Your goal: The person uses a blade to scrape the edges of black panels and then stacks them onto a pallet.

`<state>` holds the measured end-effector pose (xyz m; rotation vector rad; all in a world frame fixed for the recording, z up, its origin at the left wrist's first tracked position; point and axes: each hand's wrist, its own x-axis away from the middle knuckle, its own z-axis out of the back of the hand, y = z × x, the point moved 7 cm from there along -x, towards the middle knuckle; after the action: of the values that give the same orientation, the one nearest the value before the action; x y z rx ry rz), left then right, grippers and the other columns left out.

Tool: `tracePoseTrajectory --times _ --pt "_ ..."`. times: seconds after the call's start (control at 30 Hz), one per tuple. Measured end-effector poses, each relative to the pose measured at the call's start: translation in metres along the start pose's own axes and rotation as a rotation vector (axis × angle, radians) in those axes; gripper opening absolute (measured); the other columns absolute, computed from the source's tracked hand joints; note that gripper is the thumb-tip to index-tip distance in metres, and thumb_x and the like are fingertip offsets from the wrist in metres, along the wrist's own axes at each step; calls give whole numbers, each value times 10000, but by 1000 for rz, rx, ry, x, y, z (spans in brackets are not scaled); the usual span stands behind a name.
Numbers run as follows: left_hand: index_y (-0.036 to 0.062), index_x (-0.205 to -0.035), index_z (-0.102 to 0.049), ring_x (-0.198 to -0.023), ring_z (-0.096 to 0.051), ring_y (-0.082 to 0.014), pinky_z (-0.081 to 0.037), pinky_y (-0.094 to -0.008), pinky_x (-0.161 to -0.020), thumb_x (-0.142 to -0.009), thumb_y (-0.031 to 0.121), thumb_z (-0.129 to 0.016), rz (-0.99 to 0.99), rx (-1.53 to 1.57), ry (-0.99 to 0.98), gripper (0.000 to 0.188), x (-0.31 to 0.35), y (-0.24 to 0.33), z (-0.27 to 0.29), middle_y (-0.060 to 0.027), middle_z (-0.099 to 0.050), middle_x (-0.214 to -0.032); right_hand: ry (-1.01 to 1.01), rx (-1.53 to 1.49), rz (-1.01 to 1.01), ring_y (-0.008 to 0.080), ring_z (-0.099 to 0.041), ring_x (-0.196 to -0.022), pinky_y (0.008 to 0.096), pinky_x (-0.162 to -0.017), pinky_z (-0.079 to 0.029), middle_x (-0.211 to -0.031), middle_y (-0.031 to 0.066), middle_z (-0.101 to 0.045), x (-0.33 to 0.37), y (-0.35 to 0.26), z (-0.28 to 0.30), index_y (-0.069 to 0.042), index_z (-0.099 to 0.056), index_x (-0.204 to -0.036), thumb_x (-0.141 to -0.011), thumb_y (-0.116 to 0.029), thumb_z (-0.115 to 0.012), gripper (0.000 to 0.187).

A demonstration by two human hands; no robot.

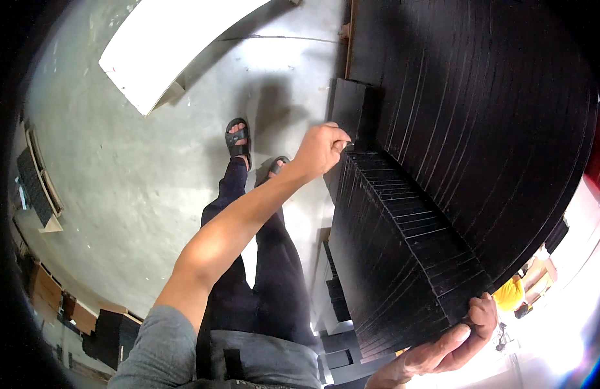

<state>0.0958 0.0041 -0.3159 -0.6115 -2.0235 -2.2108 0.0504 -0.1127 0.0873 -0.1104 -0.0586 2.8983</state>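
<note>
My left hand (pixel 321 152) is closed in a pinch at the far end of a long black board (pixel 394 259). A tiny bright bit shows at its fingertips, too small to name. Closed round the board's near corner is my right hand (pixel 459 340), thumb on one side and curled fingers on the other. Thin pale lines run across the board's faces and its narrow top strip. Behind it rises a large black panel (pixel 481 110) with similar streaks. A smaller black block (pixel 353 107) stands beside my left fingertips.
A white panel (pixel 177 45) lies raised above the grey concrete floor (pixel 125 162) at the far left. Black and brown boards (pixel 108 334) are stacked at the lower left. A person in a yellow top (pixel 509 295) is at the right, beyond the large panel.
</note>
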Motion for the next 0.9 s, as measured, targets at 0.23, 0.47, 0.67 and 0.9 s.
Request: tracePoseTrajectory --times 0.23,0.47,0.67,0.9 --pt "-20 -991 -730 -709 -642 -280 -503 -362 -666 -848 -29 -627 -18 2 -87 177 2 -2 -8 -175 -664 -850 31 15 60 236 -577 -1196 469 -1132 -407 -1131 100 -641 0 1 -1 -52 -601 -1148 -1016 -255 -431 295" --pt "-17 -980 -734 -705 -639 -296 -500 -364 -655 -846 -21 -643 -81 -41 -19 162 13 13 -1 -166 -668 -855 -10 5 33 237 -576 -1193 470 -1132 -400 -1123 101 -641 -1 -1 -1 -51 -600 -1141 -1016 -248 -434 287" --pt "5 -955 -741 -735 -648 -352 -511 -392 -686 -830 3 -671 -79 43 -75 143 18 55 4 -186 -663 -853 10 20 33 235 -572 -1188 460 -1126 -389 -1127 106 -633 -1 -1 2 -46 -593 -1139 -1017 -247 -430 286" --pt "14 -950 -747 -762 -660 -375 -522 -446 -710 -827 7 -660 -70 -156 -58 150 19 79 4 -176 -683 -873 -10 -16 17 296 -499 -1107 500 -1060 -360 -1006 130 -534 -7 -8 -6 -46 -507 -1012 -1058 -370 -398 346"
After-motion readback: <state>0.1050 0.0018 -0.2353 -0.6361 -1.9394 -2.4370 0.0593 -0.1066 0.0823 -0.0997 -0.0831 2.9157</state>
